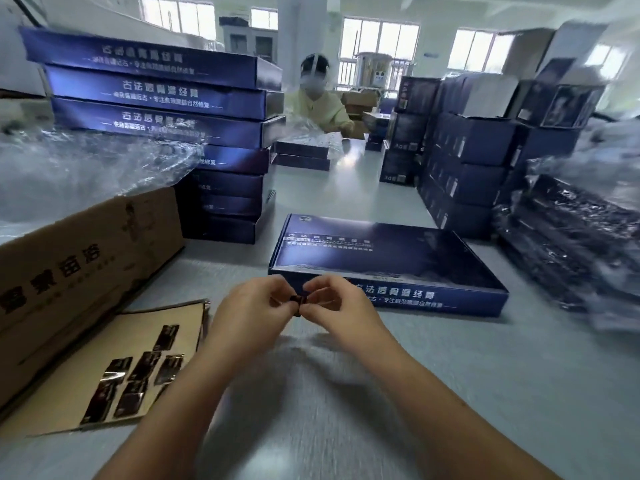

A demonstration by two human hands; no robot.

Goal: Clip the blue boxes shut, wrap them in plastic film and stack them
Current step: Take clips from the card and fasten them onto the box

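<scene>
A flat blue box (388, 258) lies on the grey table just beyond my hands, its printed front edge facing me. My left hand (249, 306) and my right hand (336, 306) meet in front of that edge. Together they pinch a small dark clip (298, 301) between fingertips and thumbs. More dark clips (138, 372) lie loose on a cardboard flap at the lower left. A tall stack of blue boxes (166, 109) stands at the left rear. Clear plastic film (86, 168) is heaped on the left.
An open cardboard carton (86, 258) sits at my left. Dark boxes (471, 157) are piled at the right, with film-wrapped boxes (575, 244) in front of them. A masked person (318, 98) handles film and boxes at the table's far end.
</scene>
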